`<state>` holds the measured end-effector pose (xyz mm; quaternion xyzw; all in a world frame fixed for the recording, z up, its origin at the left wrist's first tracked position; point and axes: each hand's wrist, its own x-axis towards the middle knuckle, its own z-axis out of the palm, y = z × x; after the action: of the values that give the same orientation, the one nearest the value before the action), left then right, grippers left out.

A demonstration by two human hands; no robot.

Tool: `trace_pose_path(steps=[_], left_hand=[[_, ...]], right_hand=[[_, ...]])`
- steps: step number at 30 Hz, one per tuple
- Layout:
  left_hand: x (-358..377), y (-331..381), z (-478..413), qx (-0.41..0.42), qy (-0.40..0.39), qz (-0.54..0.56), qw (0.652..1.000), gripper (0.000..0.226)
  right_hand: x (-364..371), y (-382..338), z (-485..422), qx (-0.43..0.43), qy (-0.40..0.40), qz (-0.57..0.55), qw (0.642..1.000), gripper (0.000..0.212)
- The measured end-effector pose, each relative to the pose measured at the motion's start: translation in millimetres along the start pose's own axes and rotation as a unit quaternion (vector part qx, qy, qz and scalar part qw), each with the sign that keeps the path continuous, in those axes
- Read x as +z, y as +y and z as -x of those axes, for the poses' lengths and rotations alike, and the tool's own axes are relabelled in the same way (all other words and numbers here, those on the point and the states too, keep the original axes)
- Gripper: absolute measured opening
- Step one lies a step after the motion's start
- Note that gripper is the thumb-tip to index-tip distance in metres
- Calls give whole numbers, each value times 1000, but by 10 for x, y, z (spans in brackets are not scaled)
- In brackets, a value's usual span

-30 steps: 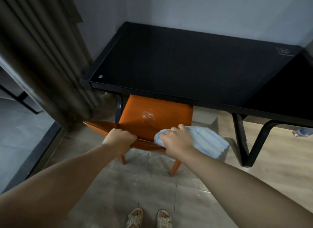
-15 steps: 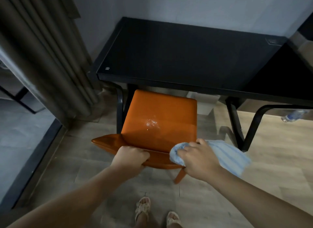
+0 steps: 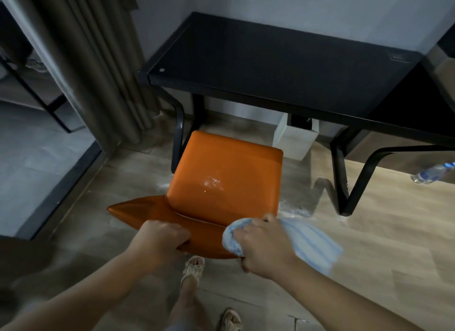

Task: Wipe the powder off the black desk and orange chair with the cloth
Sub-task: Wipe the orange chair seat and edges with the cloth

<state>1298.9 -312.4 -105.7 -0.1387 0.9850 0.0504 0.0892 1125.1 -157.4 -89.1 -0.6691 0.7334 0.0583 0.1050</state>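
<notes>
The orange chair [image 3: 229, 168] stands clear of the black desk [image 3: 270, 67], its seat fully in view. A small patch of white powder [image 3: 212, 182] lies on the middle of the seat. My left hand [image 3: 161, 238] grips the top edge of the chair's backrest. My right hand [image 3: 264, 244] grips the same edge further right, with a light blue striped cloth [image 3: 307, 244] bunched under its fingers. The cloth's loose end hangs to the right of that hand. The desk top looks dark and shows no powder that I can make out.
Brown curtains [image 3: 98, 67] hang at the left by a dark floor sill. A white box [image 3: 295, 138] sits under the desk between its black legs [image 3: 344, 183]. White powder dusts the floor [image 3: 293, 207] right of the chair. A plastic bottle [image 3: 430, 173] lies at the far right. My sandalled feet are below.
Both hands have pulled the chair back out from under the desk towards me. The whole seat and its powder patch now show. The grips have not changed.
</notes>
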Motion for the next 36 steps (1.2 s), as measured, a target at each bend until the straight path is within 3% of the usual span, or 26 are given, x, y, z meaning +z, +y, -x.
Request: trace_pose_path(steps=[3, 6, 8, 13, 16, 18, 21, 24, 29, 32, 36], left_hand=[[16, 184, 243, -4, 31, 87, 996, 18], [20, 304, 320, -23, 21, 53, 998, 20], [4, 340, 287, -47, -19, 26, 998, 9], [-50, 298, 90, -48, -154, 28, 987, 28], [-146, 176, -55, -43, -248, 138, 958, 55], [-229, 72, -168, -64, -267, 260, 926, 57], [-298, 19, -440, -117, -208, 365, 900, 41], [-268, 139, -849, -161, -119, 327, 924, 36], [-49, 476, -1579, -230, -50, 339, 911, 34], [181, 680, -2002, -276, -10, 353, 894, 32], [531, 1040, -2504, -373, 35, 371, 849, 30]], right_hand=[[63, -58, 181, -23, 2, -7, 1000, 21], [98, -54, 260, -26, -1, -17, 999, 28], [87, -10, 264, -22, -18, -33, 999, 38], [-30, 278, 149, 0, -114, -145, 983, 61], [-116, 528, 24, 40, -157, -261, 952, 46], [-117, 714, -48, 64, -162, -346, 922, 32], [-62, 986, -136, 123, -126, -418, 891, 28], [20, 1242, -196, 200, -78, -445, 869, 35], [179, 1789, -257, 263, -44, -500, 824, 20], [311, 2231, -381, 270, -45, -497, 824, 18], [562, 2891, -574, 235, -78, -450, 858, 23]])
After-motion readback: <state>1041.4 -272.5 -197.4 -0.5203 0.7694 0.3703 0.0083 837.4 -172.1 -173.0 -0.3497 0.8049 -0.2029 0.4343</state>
